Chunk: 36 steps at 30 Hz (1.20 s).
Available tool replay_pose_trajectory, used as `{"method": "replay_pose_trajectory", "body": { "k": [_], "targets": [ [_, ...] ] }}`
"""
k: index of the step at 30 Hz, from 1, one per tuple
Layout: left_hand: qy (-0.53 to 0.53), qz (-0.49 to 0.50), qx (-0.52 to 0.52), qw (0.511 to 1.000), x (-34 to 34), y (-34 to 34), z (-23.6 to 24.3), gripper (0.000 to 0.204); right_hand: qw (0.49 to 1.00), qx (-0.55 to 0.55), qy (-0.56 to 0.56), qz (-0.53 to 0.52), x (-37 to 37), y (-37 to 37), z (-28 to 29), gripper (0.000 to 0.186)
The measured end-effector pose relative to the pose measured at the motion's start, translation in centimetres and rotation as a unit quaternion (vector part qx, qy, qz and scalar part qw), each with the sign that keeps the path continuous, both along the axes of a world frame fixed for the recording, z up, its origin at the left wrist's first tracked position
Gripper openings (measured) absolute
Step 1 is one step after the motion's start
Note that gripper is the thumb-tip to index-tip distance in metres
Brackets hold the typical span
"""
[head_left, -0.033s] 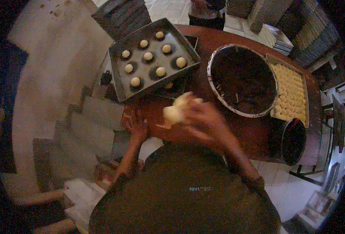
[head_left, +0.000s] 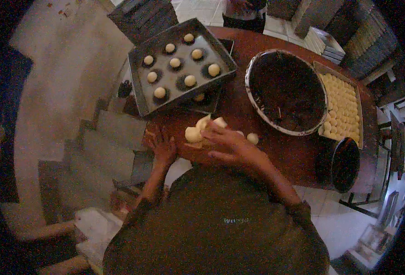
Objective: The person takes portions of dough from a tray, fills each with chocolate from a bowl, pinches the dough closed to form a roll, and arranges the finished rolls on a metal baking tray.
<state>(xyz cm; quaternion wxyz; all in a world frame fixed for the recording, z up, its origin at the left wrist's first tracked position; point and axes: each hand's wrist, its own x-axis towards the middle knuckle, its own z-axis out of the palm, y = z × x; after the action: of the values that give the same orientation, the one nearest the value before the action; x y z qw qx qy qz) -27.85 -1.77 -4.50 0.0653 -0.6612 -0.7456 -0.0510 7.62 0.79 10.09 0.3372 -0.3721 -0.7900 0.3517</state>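
Several pale pieces of dough (head_left: 194,134) lie in a cluster near the table's front edge. My right hand (head_left: 232,145) reaches over them from the right, palm down, its outstretched fingertips touching the dough and its thumb apart. What lies under the palm is hidden. A small round dough ball (head_left: 252,138) sits just beyond that hand, to its right. To the left of the cluster, my left hand (head_left: 163,145) rests flat at the table's edge, fingers spread and holding nothing. Behind both hands, a dark baking tray (head_left: 143,103) carries several spaced dough balls.
A large round pan (head_left: 249,91) with a dark inside stands at centre right. Beyond it is a tray (head_left: 361,110) packed with dough balls. A dark bucket-like container (head_left: 344,165) is at the right edge of the table (head_left: 285,156). A person (head_left: 244,13) stands across the table.
My right hand, blurred before, is now lower and sharper over the dough pieces. The dough ball to its right has come into view. My left hand has stayed in place.
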Motion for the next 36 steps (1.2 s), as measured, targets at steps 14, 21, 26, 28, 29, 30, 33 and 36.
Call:
{"method": "replay_pose_trajectory", "body": {
  "k": [14, 21, 26, 28, 29, 30, 33, 36],
  "targets": [
    [-0.233, -0.357, 0.0, 0.905, 7.9, 1.7, 4.5, 0.048, 0.986, -0.044, -0.149, -0.06, -3.6, -1.9, -7.6, 0.036],
    [-0.313, -0.288, -0.086, 0.901, 10.3, 0.2, 4.1, 0.042, 0.947, -0.28, -0.006, -0.157, 7.0, -4.7, 2.2, 0.028],
    [-0.711, -0.188, -0.079, 0.673, 16.9, 0.2, 18.9, 0.045, 0.982, -0.066, 0.172, -0.045, 1.3, -3.1, 9.6, 0.024],
    [-0.722, -0.173, -0.051, 0.668, 16.2, 0.9, 18.9, 0.046, 0.99, 0.057, 0.124, -0.042, 1.8, -2.4, 8.6, 0.026],
    [-0.701, -0.162, -0.028, 0.695, 14.2, 1.1, 18.0, 0.046, 0.998, 0.013, -0.024, -0.063, 4.3, -1.0, 10.7, 0.027],
    [-0.679, -0.149, -0.001, 0.719, 12.2, 1.1, 16.9, 0.047, 0.981, -0.029, -0.173, -0.078, 8.1, 1.1, 13.0, 0.027],
    [-0.343, -0.053, 0.039, 0.937, 6.0, 2.0, 13.5, 0.052, 0.873, 0.064, -0.439, -0.201, 15.9, 6.8, 9.1, 0.023],
    [-0.263, 0.002, -0.013, 0.965, 0.8, 1.8, 4.7, 0.055, 0.851, -0.038, -0.52, -0.063, 19.1, 9.8, 5.4, 0.018]
  ]
}}
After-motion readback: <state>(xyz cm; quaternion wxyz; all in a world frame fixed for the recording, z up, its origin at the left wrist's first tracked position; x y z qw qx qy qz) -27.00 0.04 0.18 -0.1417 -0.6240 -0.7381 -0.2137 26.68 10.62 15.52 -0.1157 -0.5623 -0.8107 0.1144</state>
